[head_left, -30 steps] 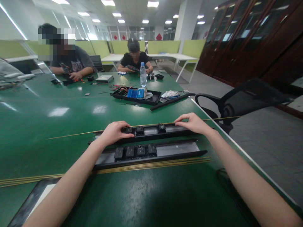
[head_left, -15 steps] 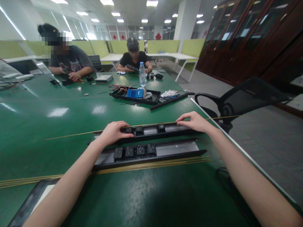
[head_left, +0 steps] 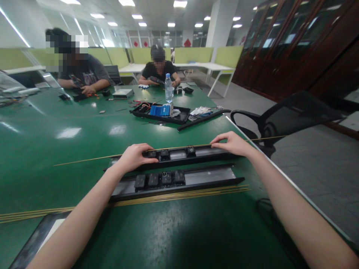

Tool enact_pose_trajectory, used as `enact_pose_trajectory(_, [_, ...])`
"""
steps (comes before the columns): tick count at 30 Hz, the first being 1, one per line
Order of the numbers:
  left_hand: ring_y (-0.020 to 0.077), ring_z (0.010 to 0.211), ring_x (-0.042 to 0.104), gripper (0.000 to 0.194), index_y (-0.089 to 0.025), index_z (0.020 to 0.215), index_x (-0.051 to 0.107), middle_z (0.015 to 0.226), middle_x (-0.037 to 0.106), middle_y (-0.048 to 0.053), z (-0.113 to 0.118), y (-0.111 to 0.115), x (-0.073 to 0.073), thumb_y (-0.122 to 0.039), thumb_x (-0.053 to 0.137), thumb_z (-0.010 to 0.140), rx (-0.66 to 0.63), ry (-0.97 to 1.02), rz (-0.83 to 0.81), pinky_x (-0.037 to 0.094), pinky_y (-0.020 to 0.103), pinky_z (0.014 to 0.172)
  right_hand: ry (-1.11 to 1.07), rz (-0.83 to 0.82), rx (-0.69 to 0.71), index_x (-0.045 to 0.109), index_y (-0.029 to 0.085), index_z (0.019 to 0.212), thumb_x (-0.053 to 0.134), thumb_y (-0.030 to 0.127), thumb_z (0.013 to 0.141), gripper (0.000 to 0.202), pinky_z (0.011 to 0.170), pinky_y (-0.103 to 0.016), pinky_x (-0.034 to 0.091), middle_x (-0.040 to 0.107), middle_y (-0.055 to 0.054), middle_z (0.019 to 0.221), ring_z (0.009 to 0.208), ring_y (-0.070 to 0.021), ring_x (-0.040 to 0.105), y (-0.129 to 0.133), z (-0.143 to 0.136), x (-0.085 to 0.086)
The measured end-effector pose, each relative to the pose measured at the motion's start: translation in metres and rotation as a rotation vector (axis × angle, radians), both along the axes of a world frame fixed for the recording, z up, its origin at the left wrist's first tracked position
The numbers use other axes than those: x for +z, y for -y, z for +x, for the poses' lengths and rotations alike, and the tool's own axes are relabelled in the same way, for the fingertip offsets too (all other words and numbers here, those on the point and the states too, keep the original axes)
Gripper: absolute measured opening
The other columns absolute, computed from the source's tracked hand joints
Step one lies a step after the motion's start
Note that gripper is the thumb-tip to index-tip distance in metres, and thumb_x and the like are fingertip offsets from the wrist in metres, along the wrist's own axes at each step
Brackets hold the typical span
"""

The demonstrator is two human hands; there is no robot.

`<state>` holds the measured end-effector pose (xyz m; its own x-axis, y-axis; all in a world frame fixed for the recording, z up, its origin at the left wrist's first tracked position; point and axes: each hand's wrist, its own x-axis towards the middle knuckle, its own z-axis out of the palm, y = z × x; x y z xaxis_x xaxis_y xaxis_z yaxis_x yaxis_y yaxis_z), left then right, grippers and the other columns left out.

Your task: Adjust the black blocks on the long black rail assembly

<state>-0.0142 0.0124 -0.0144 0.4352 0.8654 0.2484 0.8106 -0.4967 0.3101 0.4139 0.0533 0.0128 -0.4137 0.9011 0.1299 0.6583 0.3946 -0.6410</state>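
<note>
A long, thin brass-coloured rod [head_left: 179, 147] runs along the far edge of a black channel [head_left: 182, 162] holding several dark socket-like blocks. My right hand [head_left: 227, 142] pinches the rod between thumb and fingers near the channel's right end. Toward the left end, my left hand [head_left: 136, 157] is closed over the channel, thumb inside and fingers across its far wall, against the rod; the exact grip is partly hidden. Nearer me lies a second black channel [head_left: 210, 176], with several square black blocks [head_left: 153, 180] toward its left.
Several brass rods [head_left: 190, 194] lie along the near channel. Farther off are a black tray [head_left: 181, 116] with a blue item, gloves [head_left: 200, 112] and a water bottle [head_left: 168, 89]. Two people sit across the green table [head_left: 92, 130]. A chair [head_left: 269, 123] stands right.
My right hand has shifted very slightly to the right and up, and the rod's right end with it. My left hand and both channels stay in place.
</note>
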Motion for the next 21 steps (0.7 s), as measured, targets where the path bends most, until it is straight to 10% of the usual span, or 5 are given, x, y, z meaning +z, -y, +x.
enact_pose_trajectory(21, [0.0256, 0.090, 0.070, 0.057, -0.020, 0.101, 0.075, 0.100, 0.076, 0.007, 0.000, 0.000, 0.000, -0.071, 0.065, 0.078, 0.006, -0.011, -0.009, 0.049, 0.032, 0.078, 0.057, -0.041, -0.018, 0.081, 0.023, 0.086, 0.072, 0.049, 0.077, 0.029, 0.092, -0.037, 0.052, 0.080, -0.003, 0.092, 0.092, -0.0267, 0.072, -0.003, 0.021, 0.007])
